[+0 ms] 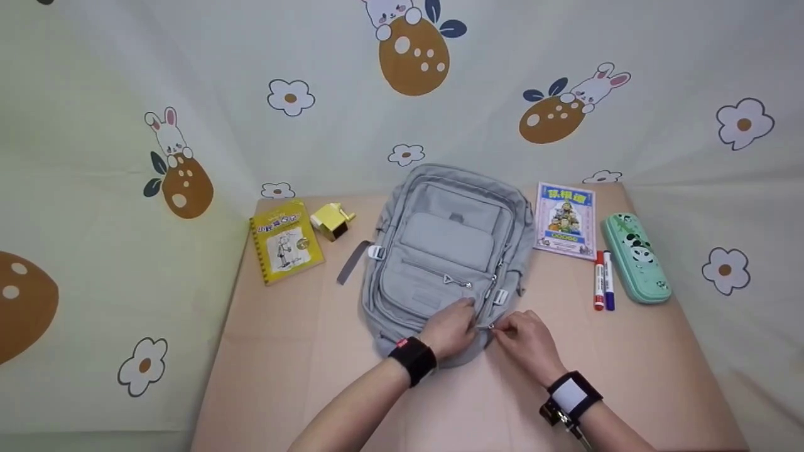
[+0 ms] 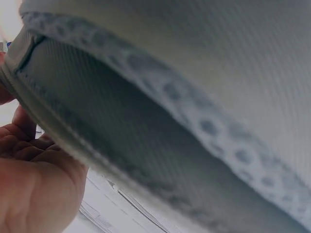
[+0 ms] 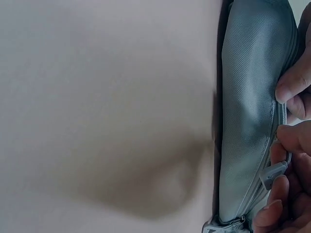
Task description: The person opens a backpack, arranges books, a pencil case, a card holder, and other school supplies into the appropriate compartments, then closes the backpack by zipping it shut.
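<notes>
A grey backpack (image 1: pixel 449 235) lies on its back on the table, front pockets facing up. At its lower right edge, my left hand (image 1: pixel 449 329) pinches the fabric beside the zipper. Close by, my right hand (image 1: pixel 526 342) pinches the slider of that zipper at the bag's side. The right wrist view shows the grey zipper pull (image 3: pixel 273 174) hanging between the right fingers, with the left thumb and fingers just above. Seen from the left wrist, an edge of grey fabric (image 2: pixel 146 131) with a dotted trim fills most of the picture.
Left of the bag are a yellow spiral notebook (image 1: pixel 289 245) and a yellow pencil sharpener (image 1: pixel 331 220). To its right lie a colourful book (image 1: pixel 566 220), a red marker (image 1: pixel 599 282), a blue marker (image 1: pixel 608 282) and a green panda pencil case (image 1: pixel 637 257). A printed curtain (image 1: pixel 339 138) hangs behind.
</notes>
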{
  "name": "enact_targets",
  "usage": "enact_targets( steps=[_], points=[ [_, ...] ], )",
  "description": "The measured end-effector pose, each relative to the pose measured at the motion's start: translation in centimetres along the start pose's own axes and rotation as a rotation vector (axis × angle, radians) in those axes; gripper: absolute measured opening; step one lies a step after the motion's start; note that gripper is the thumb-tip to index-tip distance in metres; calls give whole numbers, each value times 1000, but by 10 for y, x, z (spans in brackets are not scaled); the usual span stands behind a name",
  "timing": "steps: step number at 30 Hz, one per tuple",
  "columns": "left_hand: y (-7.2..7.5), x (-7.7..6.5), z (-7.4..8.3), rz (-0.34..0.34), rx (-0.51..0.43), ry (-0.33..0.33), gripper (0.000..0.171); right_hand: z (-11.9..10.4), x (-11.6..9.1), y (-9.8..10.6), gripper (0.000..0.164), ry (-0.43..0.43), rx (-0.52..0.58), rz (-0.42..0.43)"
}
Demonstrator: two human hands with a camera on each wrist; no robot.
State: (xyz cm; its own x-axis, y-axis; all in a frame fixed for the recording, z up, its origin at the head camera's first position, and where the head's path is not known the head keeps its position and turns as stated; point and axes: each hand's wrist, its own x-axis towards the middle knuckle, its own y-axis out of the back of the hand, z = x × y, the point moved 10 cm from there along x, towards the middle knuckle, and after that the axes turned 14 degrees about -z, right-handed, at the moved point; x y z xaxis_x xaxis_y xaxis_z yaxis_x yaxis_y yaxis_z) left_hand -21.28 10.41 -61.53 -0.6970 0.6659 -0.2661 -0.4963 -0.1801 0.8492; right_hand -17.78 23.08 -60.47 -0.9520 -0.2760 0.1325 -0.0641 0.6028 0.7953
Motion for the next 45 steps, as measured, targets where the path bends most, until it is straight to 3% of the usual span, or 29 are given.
enact_targets(
  steps=[13, 20, 30, 45],
  points=[
    [-3, -26, -12, -43, 12, -46, 19, 3, 3, 3, 18, 9, -44, 18],
    [-7, -40, -23, -52, -80, -51, 13, 4, -1, 3, 16, -10, -99, -25],
    [-11, -42, -28, -18, -85, -26, 9, -2, -6, -2, 15, -95, -124, -93],
    [-10, -45, -25, 13, -54, -50, 6, -34, -5, -25, 13, -79, -72, -167]
  ],
)
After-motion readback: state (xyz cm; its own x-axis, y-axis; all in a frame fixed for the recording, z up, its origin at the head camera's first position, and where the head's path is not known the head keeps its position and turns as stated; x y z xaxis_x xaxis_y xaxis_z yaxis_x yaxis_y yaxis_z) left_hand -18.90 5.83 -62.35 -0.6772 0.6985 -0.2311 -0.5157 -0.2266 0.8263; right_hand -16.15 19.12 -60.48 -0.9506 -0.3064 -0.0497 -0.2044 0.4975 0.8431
